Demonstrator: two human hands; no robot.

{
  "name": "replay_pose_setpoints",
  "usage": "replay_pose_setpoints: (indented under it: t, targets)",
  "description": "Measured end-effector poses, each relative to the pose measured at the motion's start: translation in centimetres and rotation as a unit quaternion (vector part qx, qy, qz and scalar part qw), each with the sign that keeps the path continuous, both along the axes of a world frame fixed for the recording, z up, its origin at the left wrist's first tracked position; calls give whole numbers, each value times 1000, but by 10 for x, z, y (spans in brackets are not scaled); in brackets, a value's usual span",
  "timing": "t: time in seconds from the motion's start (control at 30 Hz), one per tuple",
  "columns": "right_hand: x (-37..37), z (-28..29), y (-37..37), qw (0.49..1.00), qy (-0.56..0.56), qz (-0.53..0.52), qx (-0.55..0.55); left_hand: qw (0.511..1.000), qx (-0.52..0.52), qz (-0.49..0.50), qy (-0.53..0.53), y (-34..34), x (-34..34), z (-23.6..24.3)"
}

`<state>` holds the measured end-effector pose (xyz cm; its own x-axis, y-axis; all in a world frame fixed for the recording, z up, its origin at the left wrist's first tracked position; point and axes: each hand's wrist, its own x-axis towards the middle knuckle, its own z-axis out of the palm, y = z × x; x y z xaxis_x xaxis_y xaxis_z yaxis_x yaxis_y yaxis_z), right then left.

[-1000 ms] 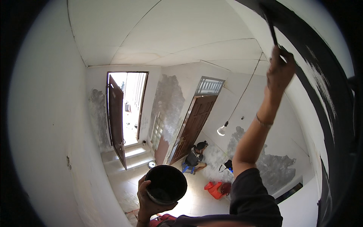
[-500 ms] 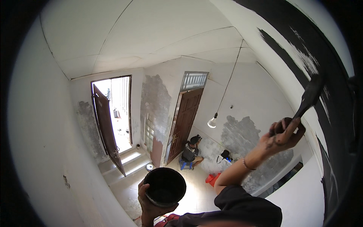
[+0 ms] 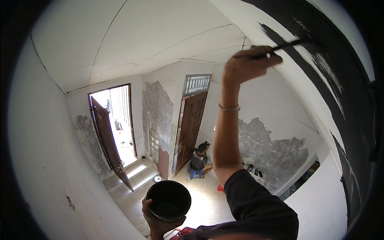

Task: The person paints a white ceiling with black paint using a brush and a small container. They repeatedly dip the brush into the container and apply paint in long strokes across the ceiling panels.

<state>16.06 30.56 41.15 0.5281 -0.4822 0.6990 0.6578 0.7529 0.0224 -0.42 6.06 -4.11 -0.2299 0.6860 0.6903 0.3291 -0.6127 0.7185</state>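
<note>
My right hand (image 3: pixel 250 66) is raised high, fingers wrapped round the handle of a paintbrush (image 3: pixel 290 44). The brush's dark bristles touch the black painted band (image 3: pixel 340 76) on the right, beside white gaps with streaky stroke edges. Lower down, my left hand (image 3: pixel 154 219) grips a round black bucket (image 3: pixel 169 200) by its side, the thumb near the rim. The bucket's mouth faces me; its inside is dark, and how much paint it holds I cannot tell.
Far below, a person (image 3: pixel 199 158) sits on a blue stool (image 3: pixel 195 173) by a brown door (image 3: pixel 192 130). Another brown door (image 3: pixel 111 140) stands ajar at the left, above steps (image 3: pixel 138 180). A white can (image 3: pixel 158 179) sits on the floor. Grey patches (image 3: pixel 268 148) mark the far wall.
My right hand and the brush have moved up and to the left along the black band, the arm now more upright. The bucket has shifted slightly left and down in view.
</note>
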Motion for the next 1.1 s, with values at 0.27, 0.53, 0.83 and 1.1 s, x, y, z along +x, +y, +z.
replay_pose_setpoints:
  t: [0.27,0.53,0.83,1.1]
  targets:
    - [2,-28,0,988,-122,-38,-82,999,18,27,1,-3,0,-1]
    - [154,-54,-136,957,-70,213,-185,999,14,19,30,-4,0,12]
    - [199,-109,-188,968,-154,139,-140,999,31,-22,8,7,14,21]
    - [169,-37,-152,943,-123,141,-273,998,34,-44,-27,16,22,9]
